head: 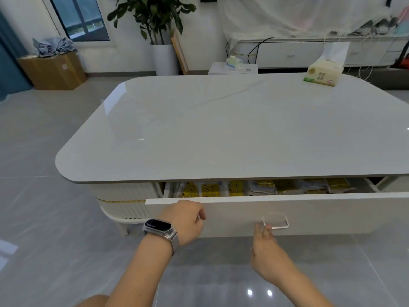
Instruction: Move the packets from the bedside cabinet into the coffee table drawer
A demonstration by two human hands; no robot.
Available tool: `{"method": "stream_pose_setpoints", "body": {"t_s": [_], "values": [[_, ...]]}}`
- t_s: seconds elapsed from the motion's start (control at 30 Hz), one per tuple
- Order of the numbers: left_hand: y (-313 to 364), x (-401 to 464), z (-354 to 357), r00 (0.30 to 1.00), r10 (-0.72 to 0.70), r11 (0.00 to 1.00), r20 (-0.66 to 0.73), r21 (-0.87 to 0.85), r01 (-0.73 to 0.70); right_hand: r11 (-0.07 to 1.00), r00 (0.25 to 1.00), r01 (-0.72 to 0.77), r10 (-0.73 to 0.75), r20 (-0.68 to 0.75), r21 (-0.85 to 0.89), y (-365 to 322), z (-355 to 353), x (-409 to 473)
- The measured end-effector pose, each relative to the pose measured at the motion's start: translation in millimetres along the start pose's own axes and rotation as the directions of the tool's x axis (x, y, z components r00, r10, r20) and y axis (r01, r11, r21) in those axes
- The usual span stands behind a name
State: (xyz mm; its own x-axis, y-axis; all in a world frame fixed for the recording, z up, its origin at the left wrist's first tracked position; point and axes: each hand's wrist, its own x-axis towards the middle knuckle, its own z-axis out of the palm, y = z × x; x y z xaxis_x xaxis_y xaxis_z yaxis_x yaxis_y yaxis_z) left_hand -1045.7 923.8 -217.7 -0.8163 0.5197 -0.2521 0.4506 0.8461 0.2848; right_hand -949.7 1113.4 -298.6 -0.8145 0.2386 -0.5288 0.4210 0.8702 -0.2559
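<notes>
White coffee table point(221, 129), drawer point(287, 214) partly open under the tabletop. Yellow and pale packets point(265, 187) lie in a row inside the drawer, only their tops visible in the gap. Left hand point(184, 220), smartwatch point(160, 228) on wrist, fingers curled against drawer front near its left end, gripping nothing visible. Right hand point(265, 244) just below the drawer handle point(276, 221), fingers loosely apart, fingertips touching handle's lower left corner. Tissue pack point(323, 73) on far right of tabletop.

White glossy coffee table point(221, 129) and white drawer point(287, 213), centre. Yellow and pale blue-grey patterned packets point(254, 187) inside. Black-faced wristband point(160, 227), lower centre.
</notes>
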Motion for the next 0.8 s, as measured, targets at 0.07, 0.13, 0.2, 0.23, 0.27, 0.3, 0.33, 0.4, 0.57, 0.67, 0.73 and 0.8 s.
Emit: {"method": "stream_pose_setpoints", "body": {"t_s": [0.07,0.13,0.2,0.23,0.27,0.3,0.33,0.4,0.57,0.67,0.73,0.8], "values": [[-5.4,3.9,4.9,0.998,-0.016,0.999,0.058,-0.030,0.017,0.999,1.000,-0.021,0.021,-0.008,-0.040,-2.6,-3.3,8.0],[-7.3,7.2,8.0,0.996,-0.019,0.999,0.091,-0.025,0.022,0.993,0.998,-0.044,0.040,-0.038,-0.110,-2.7,-8.0,15.8],[-7.7,10.7,10.5,0.993,-0.025,0.999,0.116,-0.019,0.027,0.979,0.995,-0.061,0.046,-0.084,-0.195,-2.0,-11.9,22.1],[-7.3,12.1,11.4,0.992,-0.023,0.999,0.125,-0.020,0.025,0.968,0.994,-0.063,0.039,-0.101,-0.245,-1.8,-12.6,24.8],[-6.6,13.7,12.2,0.991,-0.017,1.000,0.131,-0.018,0.020,0.955,0.993,-0.067,0.035,-0.115,-0.290,-1.4,-12.5,26.9],[-6.1,15.4,13.0,0.991,-0.010,1.000,0.130,-0.014,0.012,0.941,0.991,-0.073,0.032,-0.126,-0.331,-0.7,-11.7,29.6],[-5.4,17.0,13.4,0.992,-0.003,1.000,0.124,-0.012,0.005,0.928,0.989,-0.078,0.027,-0.143,-0.363,0.9,-11.1,32.7],[-4.2,19.1,13.5,0.995,0.007,1.000,0.102,-0.017,-0.006,0.914,0.982,-0.074,-0.003,-0.190,-0.398,3.5,-13.6,39.4],[-3.5,23.1,14.3,0.999,0.028,1.000,0.025,-0.011,-0.028,0.944,0.969,0.050,-0.124,-0.212,-0.326,9.8,-29.6,56.9],[5.1,23.6,17.8,0.997,0.046,0.999,-0.056,0.021,-0.044,0.968,0.971,0.117,-0.158,-0.177,-0.220,19.4,-34.7,63.5],[11.0,24.0,16.7,0.986,0.088,0.995,-0.143,0.051,-0.081,0.975,0.983,0.134,-0.154,-0.101,-0.177,19.3,-42.5,63.2],[15.2,26.8,12.2,0.974,0.135,0.989,-0.184,0.080,-0.122,0.974,0.991,0.135,-0.137,0.004,-0.181,13.1,-58.2,57.1]]}}
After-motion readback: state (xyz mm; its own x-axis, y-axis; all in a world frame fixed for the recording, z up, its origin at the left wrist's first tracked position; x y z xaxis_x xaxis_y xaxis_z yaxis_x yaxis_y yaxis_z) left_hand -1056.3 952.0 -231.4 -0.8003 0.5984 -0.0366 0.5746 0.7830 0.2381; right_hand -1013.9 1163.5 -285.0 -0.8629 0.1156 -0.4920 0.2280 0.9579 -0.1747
